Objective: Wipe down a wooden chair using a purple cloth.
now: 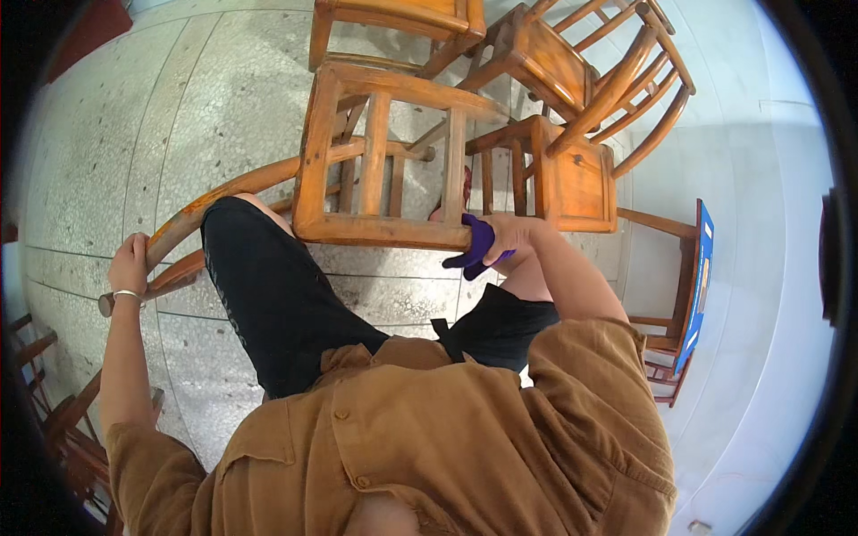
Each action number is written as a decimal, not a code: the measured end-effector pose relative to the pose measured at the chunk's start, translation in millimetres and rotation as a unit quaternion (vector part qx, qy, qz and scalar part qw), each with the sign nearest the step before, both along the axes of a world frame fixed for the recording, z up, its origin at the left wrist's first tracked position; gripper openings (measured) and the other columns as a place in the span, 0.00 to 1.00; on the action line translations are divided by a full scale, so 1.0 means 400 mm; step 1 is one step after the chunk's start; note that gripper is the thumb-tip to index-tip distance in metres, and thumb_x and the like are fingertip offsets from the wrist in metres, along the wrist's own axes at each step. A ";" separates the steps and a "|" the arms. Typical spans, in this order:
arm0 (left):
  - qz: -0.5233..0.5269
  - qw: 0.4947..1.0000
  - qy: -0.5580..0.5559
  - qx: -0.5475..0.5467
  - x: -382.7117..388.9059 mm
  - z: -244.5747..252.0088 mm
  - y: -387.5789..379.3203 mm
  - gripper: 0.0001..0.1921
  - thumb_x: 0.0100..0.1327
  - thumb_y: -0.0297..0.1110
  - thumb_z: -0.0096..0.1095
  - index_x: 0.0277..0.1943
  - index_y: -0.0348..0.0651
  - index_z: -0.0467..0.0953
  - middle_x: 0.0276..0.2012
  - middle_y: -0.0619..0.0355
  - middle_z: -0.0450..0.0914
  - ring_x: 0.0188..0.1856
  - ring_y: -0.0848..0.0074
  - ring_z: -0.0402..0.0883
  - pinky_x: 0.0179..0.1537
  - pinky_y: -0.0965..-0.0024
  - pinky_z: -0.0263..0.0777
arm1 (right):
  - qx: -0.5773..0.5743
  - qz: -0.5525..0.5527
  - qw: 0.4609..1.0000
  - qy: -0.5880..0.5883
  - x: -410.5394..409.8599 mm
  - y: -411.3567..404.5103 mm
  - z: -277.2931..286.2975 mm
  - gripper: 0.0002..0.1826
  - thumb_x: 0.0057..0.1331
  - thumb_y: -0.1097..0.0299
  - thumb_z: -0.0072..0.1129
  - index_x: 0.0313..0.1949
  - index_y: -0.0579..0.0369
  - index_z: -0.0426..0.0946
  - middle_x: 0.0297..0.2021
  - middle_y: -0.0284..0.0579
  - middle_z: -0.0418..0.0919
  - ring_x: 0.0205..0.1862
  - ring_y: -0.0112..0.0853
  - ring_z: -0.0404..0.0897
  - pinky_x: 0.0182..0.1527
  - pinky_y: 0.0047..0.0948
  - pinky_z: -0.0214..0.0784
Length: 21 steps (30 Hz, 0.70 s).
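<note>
A wooden chair (375, 231) lies tipped over in front of me, with the underside of its seat frame and its crossbars showing. My left hand (129, 264) grips the end part of the chair's curved back post at the far left; a light bangle is on that wrist. In my right hand (506, 238) is a purple cloth (477, 248), pressed on the near right corner of the seat frame. Part of the cloth hangs below the frame. The chair's frame is beside my left knee, and its legs point away from me.
More wooden chairs stand beyond and to the right, one chair (576, 177) close to my right hand. A blue board (698, 288) is by the wall at the right. Dark wooden chairs (74, 429) are at the lower left. The floor (214, 100) is speckled tile.
</note>
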<state>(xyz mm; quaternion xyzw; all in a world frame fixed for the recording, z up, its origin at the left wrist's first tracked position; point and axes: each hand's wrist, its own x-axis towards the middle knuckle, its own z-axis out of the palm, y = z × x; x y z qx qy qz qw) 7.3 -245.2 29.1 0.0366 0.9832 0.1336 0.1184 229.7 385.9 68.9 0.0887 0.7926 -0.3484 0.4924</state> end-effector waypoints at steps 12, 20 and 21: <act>0.005 1.000 0.007 -0.012 0.005 0.009 0.009 0.24 0.65 0.52 0.33 0.40 0.46 0.77 0.35 0.47 0.79 0.38 0.53 0.77 0.37 0.57 0.68 | 0.183 -0.200 0.864 0.424 0.167 -0.131 0.057 0.20 0.53 0.79 0.54 0.48 0.58 0.74 0.46 0.52 0.75 0.50 0.45 0.73 0.55 0.38 0.63; 0.008 1.000 0.007 0.000 0.000 0.006 0.011 0.23 0.66 0.50 0.34 0.39 0.45 0.77 0.34 0.48 0.79 0.36 0.54 0.77 0.37 0.58 0.68 | 0.260 -0.346 0.771 0.467 0.042 -0.262 -0.012 0.22 0.59 0.69 0.57 0.51 0.66 0.66 0.41 0.56 0.74 0.46 0.46 0.73 0.51 0.36 0.64; 0.010 1.000 0.005 -0.002 0.004 0.006 0.011 0.23 0.66 0.50 0.34 0.39 0.45 0.77 0.34 0.48 0.79 0.36 0.54 0.77 0.37 0.58 0.68 | 0.317 -0.230 0.780 0.488 0.034 -0.288 -0.014 0.25 0.58 0.66 0.59 0.51 0.67 0.64 0.42 0.60 0.74 0.46 0.50 0.73 0.50 0.39 0.65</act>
